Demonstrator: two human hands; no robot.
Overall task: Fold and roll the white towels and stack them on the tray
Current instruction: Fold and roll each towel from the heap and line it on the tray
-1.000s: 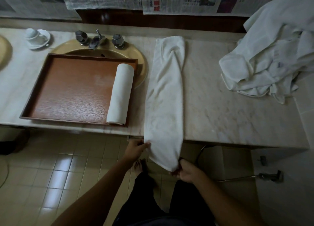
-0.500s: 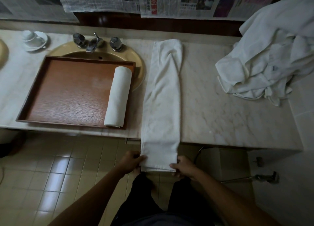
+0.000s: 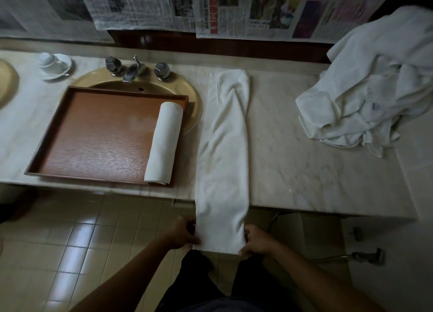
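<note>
A: What is nearest to the camera?

B: The two hands. The left hand point(image 3: 181, 233) pinches the left corner of the folded towel point(image 3: 222, 161), and the right hand point(image 3: 256, 240) grips the right corner — both at the end that hangs over the front edge of the counter point(image 3: 304, 166), above the tiled floor point(image 3: 82, 241).

A: And the rest of this towel?

B: It lies as one long narrow strip across the marble, from the front edge to almost the back wall. The far end is a little wrinkled.

A: What is on the left of it?

B: The brown tray point(image 3: 93, 136), which sits over the sink point(image 3: 192, 105). One rolled towel point(image 3: 165, 143) lies inside it, against the right rim.

A: Farther away?

B: The faucet point(image 3: 133, 70) behind the tray, a cup on a saucer point(image 3: 54, 63) at the far left, and a pile of white towels point(image 3: 370, 96) — unfolded — at the far right. Newspaper sheets point(image 3: 234, 7) hang on the wall.
</note>
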